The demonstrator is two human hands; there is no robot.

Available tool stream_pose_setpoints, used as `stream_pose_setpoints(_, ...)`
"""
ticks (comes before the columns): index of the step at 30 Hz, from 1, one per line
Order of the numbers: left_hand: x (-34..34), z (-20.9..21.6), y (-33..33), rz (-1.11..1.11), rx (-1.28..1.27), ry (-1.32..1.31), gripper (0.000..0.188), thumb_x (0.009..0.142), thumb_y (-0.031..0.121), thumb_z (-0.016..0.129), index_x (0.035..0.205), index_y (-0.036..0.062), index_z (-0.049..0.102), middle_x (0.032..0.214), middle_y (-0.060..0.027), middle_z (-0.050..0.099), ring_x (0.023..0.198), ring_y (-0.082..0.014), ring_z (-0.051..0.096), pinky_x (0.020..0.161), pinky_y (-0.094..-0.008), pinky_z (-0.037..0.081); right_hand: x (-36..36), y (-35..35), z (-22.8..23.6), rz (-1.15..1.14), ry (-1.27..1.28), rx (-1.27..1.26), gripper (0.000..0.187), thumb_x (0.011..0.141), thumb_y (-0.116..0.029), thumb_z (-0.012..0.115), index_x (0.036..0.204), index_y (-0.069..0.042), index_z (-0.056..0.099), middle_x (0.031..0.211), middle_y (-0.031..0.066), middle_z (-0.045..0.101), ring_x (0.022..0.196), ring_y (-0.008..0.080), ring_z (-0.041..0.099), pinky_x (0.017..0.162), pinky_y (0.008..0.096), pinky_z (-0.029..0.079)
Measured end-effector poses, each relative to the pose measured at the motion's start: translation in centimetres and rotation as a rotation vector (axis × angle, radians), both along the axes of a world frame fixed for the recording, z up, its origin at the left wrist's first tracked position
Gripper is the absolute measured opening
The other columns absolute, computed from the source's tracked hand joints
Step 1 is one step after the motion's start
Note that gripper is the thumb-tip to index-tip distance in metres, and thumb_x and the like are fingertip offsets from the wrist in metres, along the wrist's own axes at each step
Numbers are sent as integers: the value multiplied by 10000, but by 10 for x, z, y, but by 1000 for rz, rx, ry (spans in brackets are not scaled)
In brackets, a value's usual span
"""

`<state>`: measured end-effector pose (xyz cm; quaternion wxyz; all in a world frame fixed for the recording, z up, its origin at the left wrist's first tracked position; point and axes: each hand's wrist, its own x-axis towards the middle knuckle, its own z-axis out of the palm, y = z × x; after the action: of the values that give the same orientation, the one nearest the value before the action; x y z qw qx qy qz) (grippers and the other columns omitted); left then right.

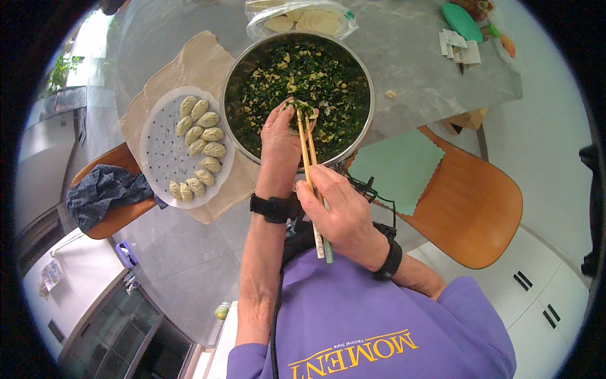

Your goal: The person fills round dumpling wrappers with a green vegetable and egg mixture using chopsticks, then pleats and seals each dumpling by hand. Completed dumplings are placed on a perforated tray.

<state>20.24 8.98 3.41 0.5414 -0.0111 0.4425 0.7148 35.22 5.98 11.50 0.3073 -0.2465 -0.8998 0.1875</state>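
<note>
My right hand (341, 205) grips a pair of wooden chopsticks (305, 145), their tips pointing away from me. Those tips touch a small heap of green filling (299, 107) held in my left hand (282, 142). My left fingers are curled up around a dumpling wrapper, mostly hidden under the filling and behind the chopsticks. Both hands are at the near side of a large steel bowl (370, 104), the left one over its rim. Chopped greens with yellow bits (293, 72) fill the bowl.
Left of the bowl, a round white perforated liner (161, 148) on a beige cloth (189, 63) bears several pleated dumplings (211, 134). Beyond the bowl lies a plastic bag of round wrappers (317, 22). Chairs (470, 202) stand at the grey table's (410, 69) near edge.
</note>
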Motion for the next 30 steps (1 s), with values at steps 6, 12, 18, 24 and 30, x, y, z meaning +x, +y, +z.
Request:
stream_pose_setpoints(6,-6,1,-2,-35,-12,23,289,974,85,464,1239,-28,496,1111,-176,624,1057,-327,642,914,-432,542,16,9,0,60,-6,-42,262,780,-36,678,1041,-34,661,1102,151,617,983,290,632,788,350,561)
stream_pose_setpoints(12,-8,3,-10,26,-70,25,276,963,69,476,1226,44,557,1118,-102,646,1074,-276,630,976,-474,489,40,32,17,-92,253,-349,189,874,-39,639,1062,-27,655,1079,133,640,883,236,655,754,304,544)
stream_pose_setpoints(18,-14,11,-19,-37,-46,43,274,972,89,496,1231,54,579,1115,-69,650,1061,-214,631,952,-450,500,48,52,18,-83,421,-652,110,918,-41,604,1003,2,659,1000,151,671,903,231,652,776,305,519)
stream_pose_setpoints(24,-16,14,-20,-51,-60,67,276,979,72,476,1235,38,574,1113,-74,649,1042,-237,642,947,-456,517,47,60,15,-105,345,-632,94,909,-36,623,976,20,659,971,144,676,865,221,652,755,292,511)
stream_pose_setpoints(30,-23,15,-20,-89,-25,79,297,973,54,458,1251,11,552,1127,-136,640,1060,-303,641,926,-453,534,50,69,21,-218,348,-608,102,912,-56,638,964,26,666,937,119,682,816,169,642,722,278,507)
